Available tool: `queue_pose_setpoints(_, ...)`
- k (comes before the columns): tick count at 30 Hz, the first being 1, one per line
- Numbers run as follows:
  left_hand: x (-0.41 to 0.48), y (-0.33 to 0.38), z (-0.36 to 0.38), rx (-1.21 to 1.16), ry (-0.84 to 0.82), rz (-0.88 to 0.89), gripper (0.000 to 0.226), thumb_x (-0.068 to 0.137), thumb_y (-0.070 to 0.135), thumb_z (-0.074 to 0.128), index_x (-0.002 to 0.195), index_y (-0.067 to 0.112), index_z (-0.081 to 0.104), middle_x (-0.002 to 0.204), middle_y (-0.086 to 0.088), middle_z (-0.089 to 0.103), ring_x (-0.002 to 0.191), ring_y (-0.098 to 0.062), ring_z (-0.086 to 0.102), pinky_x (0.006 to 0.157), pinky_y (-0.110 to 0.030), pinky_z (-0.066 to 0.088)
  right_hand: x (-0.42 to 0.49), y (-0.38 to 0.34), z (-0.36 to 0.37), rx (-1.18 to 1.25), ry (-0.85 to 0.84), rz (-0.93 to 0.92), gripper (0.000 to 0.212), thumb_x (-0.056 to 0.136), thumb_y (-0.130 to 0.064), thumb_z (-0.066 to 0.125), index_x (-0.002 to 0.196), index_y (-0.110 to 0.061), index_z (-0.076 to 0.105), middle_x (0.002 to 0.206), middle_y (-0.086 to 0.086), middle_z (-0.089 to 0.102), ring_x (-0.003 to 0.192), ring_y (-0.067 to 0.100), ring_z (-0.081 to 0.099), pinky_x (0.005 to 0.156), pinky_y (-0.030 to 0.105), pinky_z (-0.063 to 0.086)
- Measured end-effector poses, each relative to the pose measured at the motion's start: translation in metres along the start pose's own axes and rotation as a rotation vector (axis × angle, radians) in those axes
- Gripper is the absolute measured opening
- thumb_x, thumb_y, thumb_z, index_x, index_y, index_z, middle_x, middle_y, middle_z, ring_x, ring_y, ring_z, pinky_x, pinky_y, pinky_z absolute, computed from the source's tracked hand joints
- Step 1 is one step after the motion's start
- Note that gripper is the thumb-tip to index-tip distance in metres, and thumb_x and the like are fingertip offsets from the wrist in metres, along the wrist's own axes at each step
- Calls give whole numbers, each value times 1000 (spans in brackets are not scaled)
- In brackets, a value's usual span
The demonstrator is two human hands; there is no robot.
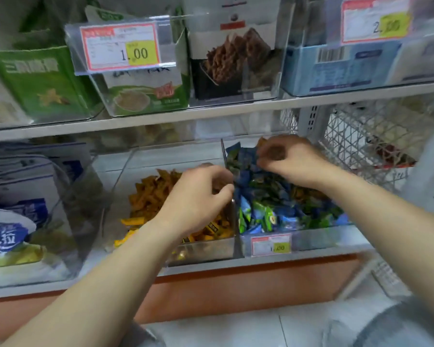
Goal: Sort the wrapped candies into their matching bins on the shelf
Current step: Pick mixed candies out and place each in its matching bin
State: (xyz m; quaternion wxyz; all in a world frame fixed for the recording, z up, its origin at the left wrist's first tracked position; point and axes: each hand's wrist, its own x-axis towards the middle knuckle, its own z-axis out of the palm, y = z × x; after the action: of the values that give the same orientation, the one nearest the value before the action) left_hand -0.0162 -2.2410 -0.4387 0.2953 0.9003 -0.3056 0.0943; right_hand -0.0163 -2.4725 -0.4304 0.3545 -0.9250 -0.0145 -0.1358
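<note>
Running left to right above a tiled floor [236, 331], the lower shelf [261, 262] holds clear bins under a close upper shelf [186, 116]. A thin divider [233, 209] leaves little room between the left bin [206, 249] of orange candies [150, 194] and the right bin [323, 237] of blue-green candies [266, 211]. The right grip [286, 159] pinches orange-brown candies [273, 153] over the right bin's far end, while the left grip [201, 194] curls round a blurred brownish candy [219, 186] at the divider.

Even bright indoor light, soft motion blur throughout, wide-angle bending at edges
</note>
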Motion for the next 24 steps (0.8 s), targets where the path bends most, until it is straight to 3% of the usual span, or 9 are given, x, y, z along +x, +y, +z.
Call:
queue_pose_setpoints(2, 7, 24, 17, -12, -33, 97, 18, 91, 33, 63, 106, 27, 72, 94, 14, 68, 85, 0, 61, 79, -23, 52, -11, 21, -19, 14, 38, 61, 8, 80, -21, 76, 79, -26, 70, 82, -5, 73, 83, 14, 69, 77, 25, 54)
queue_pose_setpoints(4, 15, 43, 37, -2, -76, 161, 21, 91, 36, 63, 109, 28, 70, 99, 13, 66, 90, -2, 60, 82, -27, 52, -20, 36, -32, 0, 47, 73, 13, 81, -17, 75, 78, -28, 68, 79, -5, 72, 81, 13, 69, 69, 18, 49)
queue_pose_setpoints(7, 28, 61, 68, 48, -168, 199, 32, 92, 42, 61, 122, 29, 63, 116, 10, 63, 106, -9, 57, 89, -32, 52, -29, 54, -40, -63, -28, 71, 12, 85, -15, 71, 94, -22, 72, 91, -1, 73, 89, 14, 68, 79, 22, 51)
queue_pose_setpoints(9, 38, 67, 88, 160, -222, 208, 47, 89, 52, 60, 130, 29, 56, 126, 7, 58, 114, -16, 55, 90, -38, 52, -33, 63, -38, -153, -104, 34, 17, 88, -13, 66, 103, -19, 71, 103, 0, 72, 95, 12, 65, 82, 17, 48)
queue_pose_setpoints(11, 48, 65, 99, 288, -275, 199, 60, 82, 67, 57, 130, 30, 57, 132, 7, 55, 115, -19, 54, 90, -39, 51, -35, 68, -32, -211, -193, 41, 23, 89, -11, 60, 108, -21, 69, 109, -1, 69, 99, 14, 62, 86, 22, 49)
queue_pose_setpoints(13, 56, 58, 102, 395, -320, 199, 58, 77, 76, 52, 118, 37, 64, 132, 11, 54, 114, -18, 54, 94, -40, 46, -35, 70, -26, -215, -231, 91, 30, 87, -10, 58, 113, -23, 66, 111, -1, 68, 103, 19, 62, 88, 32, 51)
queue_pose_setpoints(15, 59, 49, 100, 440, -350, 212, 53, 75, 77, 48, 107, 40, 68, 123, 16, 56, 110, -16, 55, 94, -40, 43, -33, 75, -23, -265, -256, 102, 34, 87, -13, 59, 117, -26, 65, 115, -1, 68, 107, 21, 62, 89, 34, 52)
queue_pose_setpoints(18, 58, 38, 92, 450, -378, 246, 51, 76, 76, 45, 107, 43, 69, 110, 18, 63, 102, -12, 57, 84, -35, 47, -33, 80, -24, -291, -278, 93, 41, 87, -14, 62, 126, -29, 63, 125, -3, 66, 113, 19, 61, 96, 34, 50)
queue_pose_setpoints(24, 50, 30, 86, 442, -376, 354, 46, 87, 69, 44, 114, 40, 69, 115, 19, 63, 103, -9, 57, 76, -31, 50, -35, 91, -13, -314, -322, 77, 64, 84, -32, 69, 143, -30, 44, 144, -1, 45, 127, 20, 48, 102, 33, 44)
